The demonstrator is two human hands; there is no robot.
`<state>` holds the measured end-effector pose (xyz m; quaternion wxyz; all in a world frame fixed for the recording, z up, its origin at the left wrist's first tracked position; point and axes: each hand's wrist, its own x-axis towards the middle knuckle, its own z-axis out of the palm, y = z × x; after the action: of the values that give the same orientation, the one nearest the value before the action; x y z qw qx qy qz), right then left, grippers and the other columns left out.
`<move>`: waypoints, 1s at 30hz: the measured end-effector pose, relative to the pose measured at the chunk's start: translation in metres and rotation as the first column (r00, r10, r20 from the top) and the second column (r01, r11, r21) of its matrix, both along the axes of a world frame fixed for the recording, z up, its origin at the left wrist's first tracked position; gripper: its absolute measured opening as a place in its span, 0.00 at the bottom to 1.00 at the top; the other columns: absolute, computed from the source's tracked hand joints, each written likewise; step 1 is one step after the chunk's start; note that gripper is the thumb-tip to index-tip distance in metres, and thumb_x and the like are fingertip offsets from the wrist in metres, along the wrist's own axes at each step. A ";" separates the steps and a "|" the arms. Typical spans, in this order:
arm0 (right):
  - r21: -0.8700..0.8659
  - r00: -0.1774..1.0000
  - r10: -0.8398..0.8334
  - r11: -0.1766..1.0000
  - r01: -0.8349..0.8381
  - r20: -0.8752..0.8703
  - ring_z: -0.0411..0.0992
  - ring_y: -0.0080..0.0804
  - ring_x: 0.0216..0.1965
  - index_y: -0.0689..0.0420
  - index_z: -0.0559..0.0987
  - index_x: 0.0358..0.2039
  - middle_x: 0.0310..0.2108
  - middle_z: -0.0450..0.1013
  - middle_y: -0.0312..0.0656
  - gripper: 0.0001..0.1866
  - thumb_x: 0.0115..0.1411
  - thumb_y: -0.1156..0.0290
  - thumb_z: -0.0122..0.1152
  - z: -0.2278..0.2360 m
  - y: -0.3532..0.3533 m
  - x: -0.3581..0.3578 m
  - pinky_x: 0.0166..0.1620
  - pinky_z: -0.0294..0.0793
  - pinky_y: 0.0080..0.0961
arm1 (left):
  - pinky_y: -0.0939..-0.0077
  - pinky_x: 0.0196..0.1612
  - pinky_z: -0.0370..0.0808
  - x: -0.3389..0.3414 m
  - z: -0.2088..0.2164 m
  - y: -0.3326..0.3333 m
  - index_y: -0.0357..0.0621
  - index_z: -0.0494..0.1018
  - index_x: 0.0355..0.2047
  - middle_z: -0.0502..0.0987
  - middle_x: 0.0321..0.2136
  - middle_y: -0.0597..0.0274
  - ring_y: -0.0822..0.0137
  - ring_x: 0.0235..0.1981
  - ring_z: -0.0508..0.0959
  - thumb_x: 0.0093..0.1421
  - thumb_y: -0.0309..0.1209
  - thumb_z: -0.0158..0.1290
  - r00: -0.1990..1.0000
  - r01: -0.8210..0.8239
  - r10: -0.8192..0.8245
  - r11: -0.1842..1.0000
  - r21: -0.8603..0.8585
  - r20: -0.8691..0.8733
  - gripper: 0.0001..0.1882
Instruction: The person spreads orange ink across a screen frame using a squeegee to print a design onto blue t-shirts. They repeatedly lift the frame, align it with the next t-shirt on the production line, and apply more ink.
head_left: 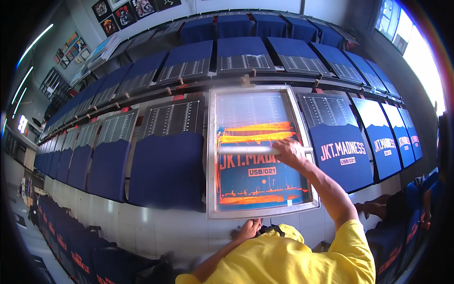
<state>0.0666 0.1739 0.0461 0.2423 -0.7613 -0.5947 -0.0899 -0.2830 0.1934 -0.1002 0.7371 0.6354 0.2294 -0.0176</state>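
Observation:
My right hand (291,154) is closed round a squeegee (248,150) with a long pale bar, lying across a printing screen (211,142) in a metal frame. Orange ink (255,136) streaks the mesh just beyond the bar, and more ink (257,199) lies along the near end. Through the mesh show block lettering and a small label shape. Below the near edge of the frame, my left hand (250,228) has its fingers curled beside a dark object; what they hold, if anything, is hidden. The screen lies over one of the boards in the row.
Boards with plain navy shirts (165,165) run off to the left. To the right, shirts (345,156) carry orange-pink lettering. Further rows of shirt boards (243,49) stand behind a rail. Printed shirts (61,241) hang at lower left. Another person's legs (378,207) show at the right.

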 end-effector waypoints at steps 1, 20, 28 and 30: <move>-0.021 1.000 -0.031 0.999 0.031 0.005 0.79 0.41 0.35 0.52 0.78 0.35 0.29 0.78 0.39 0.12 0.49 0.69 0.69 0.001 0.011 0.010 0.42 0.79 0.40 | 0.75 0.31 0.64 0.000 0.003 -0.001 0.40 0.66 0.28 0.66 0.19 0.67 0.73 0.23 0.63 0.76 0.46 0.37 1.000 -0.015 0.015 1.000 -0.012 0.001 0.25; -0.267 0.993 -0.118 0.958 0.109 -0.018 0.79 0.45 0.36 0.53 0.82 0.37 0.31 0.80 0.45 0.13 0.49 0.67 0.64 0.011 0.068 0.064 0.42 0.78 0.43 | 0.71 0.35 0.68 -0.004 0.036 0.001 0.41 0.69 0.29 0.68 0.22 0.68 0.71 0.26 0.66 0.74 0.50 0.39 0.990 0.037 -0.012 0.984 0.175 -0.140 0.26; -0.373 0.990 -0.123 0.924 0.088 -0.073 0.79 0.45 0.37 0.51 0.82 0.38 0.33 0.80 0.44 0.14 0.49 0.66 0.63 0.028 0.055 0.040 0.42 0.78 0.43 | 0.69 0.33 0.67 -0.007 0.014 0.012 0.39 0.69 0.32 0.67 0.22 0.66 0.70 0.25 0.65 0.74 0.48 0.41 0.991 0.118 -0.108 0.984 0.134 -0.085 0.24; -0.379 0.990 -0.117 0.922 0.079 -0.078 0.79 0.44 0.37 0.51 0.82 0.37 0.33 0.80 0.43 0.13 0.49 0.66 0.63 0.029 0.047 0.032 0.42 0.78 0.43 | 0.71 0.33 0.65 -0.005 0.011 0.011 0.42 0.67 0.28 0.65 0.21 0.69 0.72 0.25 0.63 0.74 0.48 0.41 0.994 0.090 -0.081 0.989 0.121 -0.078 0.24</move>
<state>0.0983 0.2209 0.0748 0.1168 -0.8259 -0.5492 0.0513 -0.2885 0.2041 -0.0897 0.6858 0.6884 0.2292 -0.0579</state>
